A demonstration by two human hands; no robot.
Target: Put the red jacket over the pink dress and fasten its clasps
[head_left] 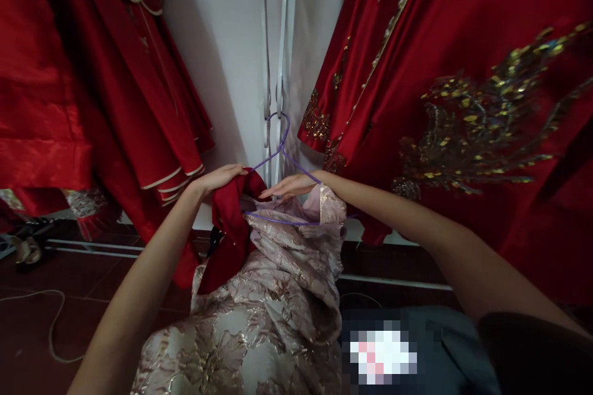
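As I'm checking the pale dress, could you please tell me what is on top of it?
Red cloth lies over the pale dress at its upper left in view, with the left hand on the cloth's top. The part underneath is covered and cannot be seen.

Between the left hand (223,178) and the right hand (294,186) lies a narrow gap, the purple hanger's (284,147) sloping arms above and its lower bar below. Straight beyond both stand metal poles (281,37); left of these, a strip of wall (210,24) leaves room upward. Red garments (134,80) crowd the left hand's outer side, a sequined red garment (445,24) the right's. The brocade dress (278,265) fills the space below both.
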